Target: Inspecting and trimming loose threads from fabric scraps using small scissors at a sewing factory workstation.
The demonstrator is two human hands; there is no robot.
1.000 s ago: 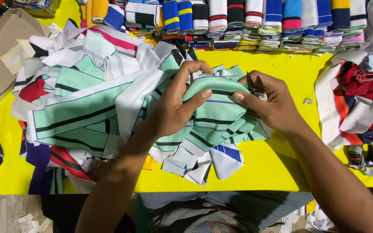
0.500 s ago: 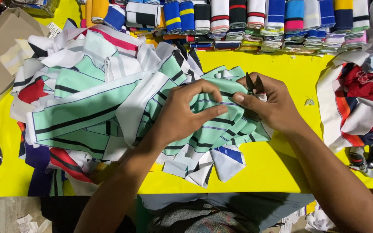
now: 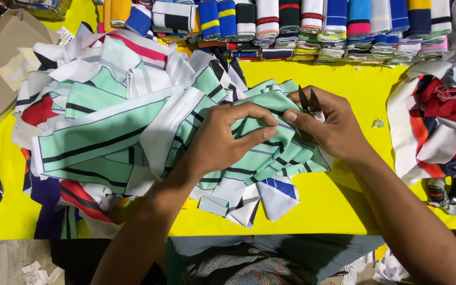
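My left hand [image 3: 222,138] pinches a folded mint-green striped fabric piece [image 3: 270,153] on top of a heap of similar collar strips [image 3: 106,132] on the yellow table [image 3: 360,206]. My right hand [image 3: 329,126] grips the same piece from the right and also holds small black thread snips [image 3: 308,101], whose blades point up and away. Thumb and fingers of both hands meet over the fabric fold.
A row of rolled striped fabric bundles [image 3: 312,24] lines the far edge. A red, white and blue fabric pile [image 3: 439,121] lies at the right. A brown cardboard box [image 3: 1,63] sits at far left. White and blue scraps [image 3: 254,198] lie near the front edge.
Both hands have pressed the mint-green piece down and flatter onto the heap; the raised fold seen before is now pinched between my fingers.
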